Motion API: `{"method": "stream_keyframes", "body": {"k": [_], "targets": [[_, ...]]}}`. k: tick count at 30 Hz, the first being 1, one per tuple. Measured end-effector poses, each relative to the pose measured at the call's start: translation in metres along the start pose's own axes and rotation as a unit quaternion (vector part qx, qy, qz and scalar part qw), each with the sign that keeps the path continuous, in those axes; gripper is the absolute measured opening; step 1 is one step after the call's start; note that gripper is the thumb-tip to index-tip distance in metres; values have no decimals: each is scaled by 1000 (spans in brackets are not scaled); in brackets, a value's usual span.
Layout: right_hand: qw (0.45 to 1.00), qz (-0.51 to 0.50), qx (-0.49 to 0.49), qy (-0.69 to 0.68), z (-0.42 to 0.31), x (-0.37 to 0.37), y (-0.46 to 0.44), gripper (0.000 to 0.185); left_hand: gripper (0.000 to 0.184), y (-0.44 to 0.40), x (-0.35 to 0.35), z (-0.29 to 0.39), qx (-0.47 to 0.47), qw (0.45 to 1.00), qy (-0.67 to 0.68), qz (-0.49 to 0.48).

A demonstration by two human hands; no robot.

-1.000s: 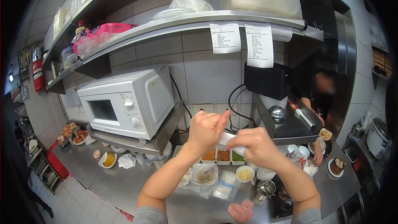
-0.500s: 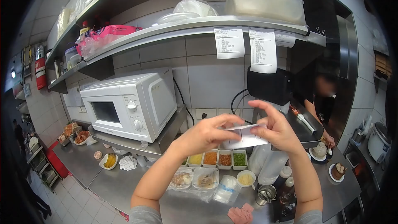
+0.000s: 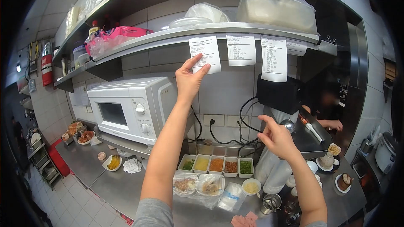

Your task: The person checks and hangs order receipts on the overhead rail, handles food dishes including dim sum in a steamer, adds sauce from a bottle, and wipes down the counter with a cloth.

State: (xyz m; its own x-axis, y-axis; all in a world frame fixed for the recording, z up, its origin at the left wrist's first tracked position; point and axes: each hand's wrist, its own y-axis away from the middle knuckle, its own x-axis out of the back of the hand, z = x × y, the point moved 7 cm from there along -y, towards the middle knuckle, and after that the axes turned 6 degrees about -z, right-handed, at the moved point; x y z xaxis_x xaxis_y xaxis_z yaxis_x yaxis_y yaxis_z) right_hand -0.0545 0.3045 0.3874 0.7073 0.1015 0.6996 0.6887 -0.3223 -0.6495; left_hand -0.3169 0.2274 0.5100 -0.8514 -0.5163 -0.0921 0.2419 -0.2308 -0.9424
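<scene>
My left hand (image 3: pixel 189 80) is raised to the shelf edge, with thumb and index finger over the lower left part of a printed paper slip (image 3: pixel 210 52). The slip's top meets the metal rail; the other fingers are partly hidden. Two more printed slips (image 3: pixel 241 50) (image 3: pixel 274 61) hang from the rail to its right. Lower down, my right hand (image 3: pixel 275 136) holds nothing, its thumb and index finger apart, in front of a dark stand and a silver bell (image 3: pixel 288 125).
A white microwave (image 3: pixel 126 109) stands left of my arms. On the steel counter (image 3: pixel 122 189) are small tubs of chopped ingredients (image 3: pixel 216 164), bagged containers (image 3: pixel 198 185), a bowl (image 3: pixel 251 187) and bottles. A co-worker's hand (image 3: pixel 334 125) shows at the right.
My left hand has risen with the slip from chest height to the shelf rail. My right hand has let go of the slip and dropped slightly. The view has shifted a little.
</scene>
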Motion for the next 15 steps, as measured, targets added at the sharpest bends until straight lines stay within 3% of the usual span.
{"method": "stream_keyframes", "body": {"k": [4,5,8,11,15], "targets": [[999,1,11,48,0,-3,1,43,45,-18,-1,4,-3,1000,-6,-6],[998,1,12,54,-1,-3,1,42,55,-22,-2,4,12,1000,-19,-15],[998,1,12,63,-3,-3,1,40,76,-28,-7,13,-74,996,41,-30],[997,2,17,72,-4,-4,2,39,91,-13,-4,6,1,997,67,33],[996,-9,15,84,-5,-4,1,37,90,-9,-1,-17,73,985,152,43]]}}
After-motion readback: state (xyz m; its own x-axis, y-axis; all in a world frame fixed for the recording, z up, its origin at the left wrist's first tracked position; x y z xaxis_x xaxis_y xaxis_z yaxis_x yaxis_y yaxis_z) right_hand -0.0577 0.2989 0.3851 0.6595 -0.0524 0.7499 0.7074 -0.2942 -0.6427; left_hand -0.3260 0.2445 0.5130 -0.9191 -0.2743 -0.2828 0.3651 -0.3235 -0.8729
